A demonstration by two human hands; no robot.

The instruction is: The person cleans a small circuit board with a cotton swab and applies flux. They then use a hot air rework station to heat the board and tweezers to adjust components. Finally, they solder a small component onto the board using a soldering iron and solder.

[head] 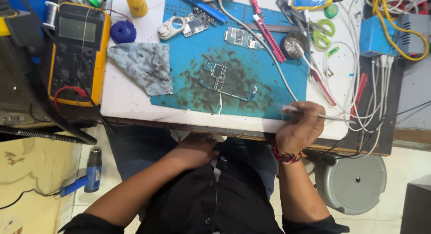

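Note:
My right hand (300,128) rests at the near edge of the table and grips a thin metal tool (334,118) that points to the right, with a white cable running from the hand across the mat. My left hand (197,148) lies in my lap below the table edge, holding nothing I can see, its fingers loosely curled. On the stained blue work mat (269,88) lies a small phone circuit board (218,77) with a thin frame piece below it. Two more boards (242,38) (196,23) lie farther back on the mat.
A yellow multimeter (78,52) with red and black leads sits at the left, a grey cloth (143,65) beside the mat. Green scissors (322,33), a round tin (294,44), red tools, a blue box (377,36) and tangled cables crowd the right. A blue heat gun (90,173) lies on the floor.

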